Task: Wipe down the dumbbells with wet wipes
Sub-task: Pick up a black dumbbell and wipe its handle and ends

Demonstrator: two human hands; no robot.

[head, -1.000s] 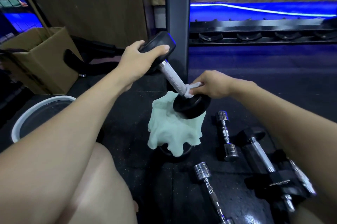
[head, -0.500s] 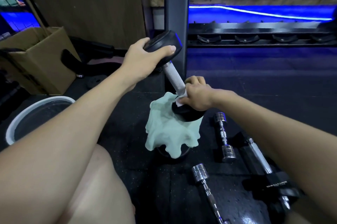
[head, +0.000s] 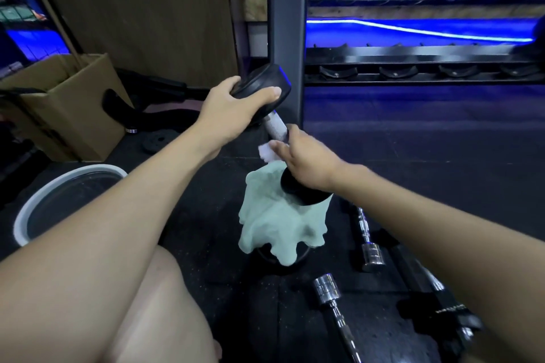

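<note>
A black-headed dumbbell (head: pixel 275 126) with a knurled silver handle is held tilted in the air. My left hand (head: pixel 233 110) grips its upper head. My right hand (head: pixel 306 160) is wrapped round the lower part of the handle with a white wet wipe (head: pixel 267 152) pressed against it; a corner of the wipe sticks out to the left. The lower black head (head: pixel 303 193) sits under my right hand. A pale green cloth (head: pixel 280 224) is draped over a dark round object just below.
Chrome dumbbells (head: pixel 368 241) (head: pixel 333 300) and a black hex dumbbell (head: pixel 436 297) lie on the black rubber floor at right. A white-rimmed basin (head: pixel 38 206) stands at left, a cardboard box (head: pixel 67 108) behind it. A grey post (head: pixel 284 23) and a rack rail (head: pixel 413 67) rise behind.
My right hand with the wipe has slid up the handle from just above the lower head. The dumbbell and my left hand stay nearly still.
</note>
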